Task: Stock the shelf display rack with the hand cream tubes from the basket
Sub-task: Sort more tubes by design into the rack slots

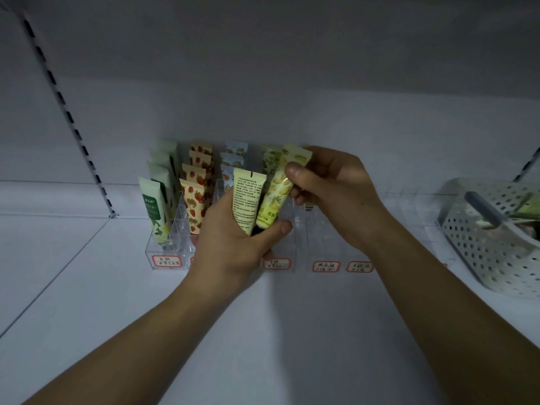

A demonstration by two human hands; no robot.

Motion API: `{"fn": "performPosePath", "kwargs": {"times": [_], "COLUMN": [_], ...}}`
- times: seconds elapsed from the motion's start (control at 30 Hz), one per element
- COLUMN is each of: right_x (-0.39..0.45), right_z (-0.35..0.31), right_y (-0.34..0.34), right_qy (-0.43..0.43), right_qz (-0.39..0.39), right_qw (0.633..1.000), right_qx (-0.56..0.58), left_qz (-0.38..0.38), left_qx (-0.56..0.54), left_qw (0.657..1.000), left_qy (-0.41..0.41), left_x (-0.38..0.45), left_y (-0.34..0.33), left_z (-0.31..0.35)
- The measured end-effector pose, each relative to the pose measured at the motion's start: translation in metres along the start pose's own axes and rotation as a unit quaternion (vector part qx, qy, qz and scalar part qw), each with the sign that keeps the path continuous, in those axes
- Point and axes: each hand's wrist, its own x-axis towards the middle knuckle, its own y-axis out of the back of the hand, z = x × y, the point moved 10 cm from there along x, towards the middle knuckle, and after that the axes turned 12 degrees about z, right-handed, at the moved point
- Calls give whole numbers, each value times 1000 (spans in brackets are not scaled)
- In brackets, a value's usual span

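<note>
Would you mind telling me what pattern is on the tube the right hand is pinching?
Yellow pineapple print on the pale tube, head view.

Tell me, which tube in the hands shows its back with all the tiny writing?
The pale yellow tube gripped in the left hand. It shows only small print, while the pineapple tube pinched by the right hand shows its picture side.

Red-bordered price labels [277,263] are sitting along the clear rack's front edge [301,268], below the fingers, handwriting too small to read. Pale yellow tube [247,200] gripped in the left hand [233,238] is showing dense back print (illegible). Pineapple tube [277,194] is showing a "G" near the left thumb.
</note>
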Motion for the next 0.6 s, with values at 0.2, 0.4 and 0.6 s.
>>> {"fn": "performPosePath", "kwargs": {"times": [0.2, 0.4, 0.6], "right_x": [7, 15, 19], "right_z": [3, -29, -24], "right_y": [13, 67, 68], "right_qy": [4, 144, 190], "right_qz": [47, 194, 183], "right_qw": [999, 966, 943], "right_qx": [16, -89, -203], "left_qz": [-3, -6, -19], "left_qx": [0, 78, 106], "left_qw": [1000, 996, 991], "left_qy": [6, -42, -81], "left_x": [1, -3, -5], "left_y": [2, 2, -2], "left_z": [-5, -7, -5]}}
